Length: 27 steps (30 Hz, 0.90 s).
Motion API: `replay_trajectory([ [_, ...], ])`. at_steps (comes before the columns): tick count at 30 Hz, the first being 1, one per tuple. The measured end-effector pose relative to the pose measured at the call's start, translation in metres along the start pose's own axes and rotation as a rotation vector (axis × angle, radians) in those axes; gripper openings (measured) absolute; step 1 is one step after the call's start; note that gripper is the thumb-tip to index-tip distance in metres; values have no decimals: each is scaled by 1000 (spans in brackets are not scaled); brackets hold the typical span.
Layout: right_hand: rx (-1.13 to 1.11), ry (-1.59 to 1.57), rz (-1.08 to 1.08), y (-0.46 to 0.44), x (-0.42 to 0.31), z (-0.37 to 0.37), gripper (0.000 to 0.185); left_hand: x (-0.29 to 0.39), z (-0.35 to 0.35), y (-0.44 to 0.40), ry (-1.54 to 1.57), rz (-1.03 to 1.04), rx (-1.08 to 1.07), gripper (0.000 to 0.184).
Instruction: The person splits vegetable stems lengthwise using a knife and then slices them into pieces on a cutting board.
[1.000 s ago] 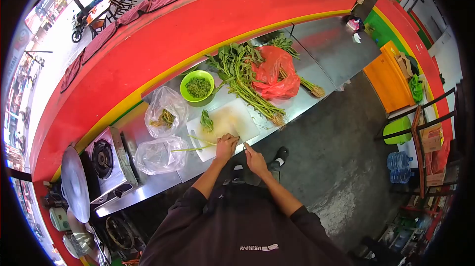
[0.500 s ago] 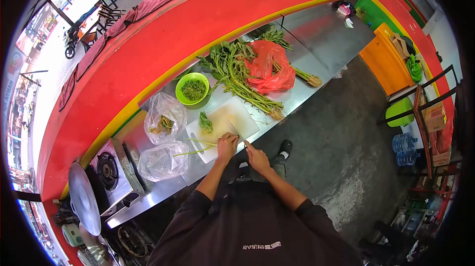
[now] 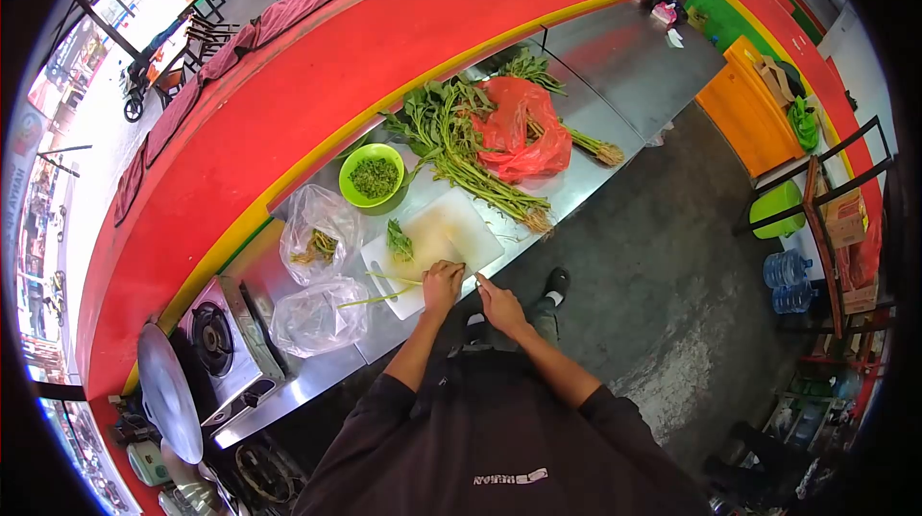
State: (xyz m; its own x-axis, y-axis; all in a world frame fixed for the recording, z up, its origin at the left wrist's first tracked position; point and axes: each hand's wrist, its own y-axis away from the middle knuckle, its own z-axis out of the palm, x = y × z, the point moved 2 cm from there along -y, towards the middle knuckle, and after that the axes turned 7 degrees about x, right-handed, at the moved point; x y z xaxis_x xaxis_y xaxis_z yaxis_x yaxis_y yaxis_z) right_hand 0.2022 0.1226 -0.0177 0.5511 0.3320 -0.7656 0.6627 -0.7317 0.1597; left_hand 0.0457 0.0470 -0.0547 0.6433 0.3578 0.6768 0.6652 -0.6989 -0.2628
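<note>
My left hand [image 3: 443, 284] is closed on green stems [image 3: 379, 297] at the near edge of the white cutting board [image 3: 477, 230]. The stems stick out to the left, past the board. Just right of it, my right hand [image 3: 499, 303] is wrapped round the handle of a knife [image 3: 465, 261], whose blade points up-left over the board. A small bunch of leaves [image 3: 399, 240] lies on the board's left part. Behind the board stands a green bowl [image 3: 374, 176] of chopped greens. Long leafy stalks [image 3: 451, 146] with roots lie to its right.
A red plastic bag [image 3: 523, 132] lies over the stalks on the metal counter [image 3: 615, 84]. Two clear plastic bags [image 3: 322, 233] [image 3: 319, 316] lie left of the board. A gas stove [image 3: 219, 334] and a large round lid [image 3: 168, 391] are at the far left.
The view has shifted slightly. The knife blade has changed its angle a little over the board. Both hands keep nearly the same place and hold.
</note>
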Motion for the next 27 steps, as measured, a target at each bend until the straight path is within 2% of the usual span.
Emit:
replay_trajectory([
  [5, 38, 47, -69, -7, 0, 7, 38, 4, -3, 2, -31, 29, -2, 14],
  [15, -14, 20, 13, -11, -7, -4, 39, 3, -1, -2, -29, 4, 0, 14],
  [27, 17, 77, -36, -17, 0, 8, 38, 3, -1, -1, -37, 24, 13, 13],
])
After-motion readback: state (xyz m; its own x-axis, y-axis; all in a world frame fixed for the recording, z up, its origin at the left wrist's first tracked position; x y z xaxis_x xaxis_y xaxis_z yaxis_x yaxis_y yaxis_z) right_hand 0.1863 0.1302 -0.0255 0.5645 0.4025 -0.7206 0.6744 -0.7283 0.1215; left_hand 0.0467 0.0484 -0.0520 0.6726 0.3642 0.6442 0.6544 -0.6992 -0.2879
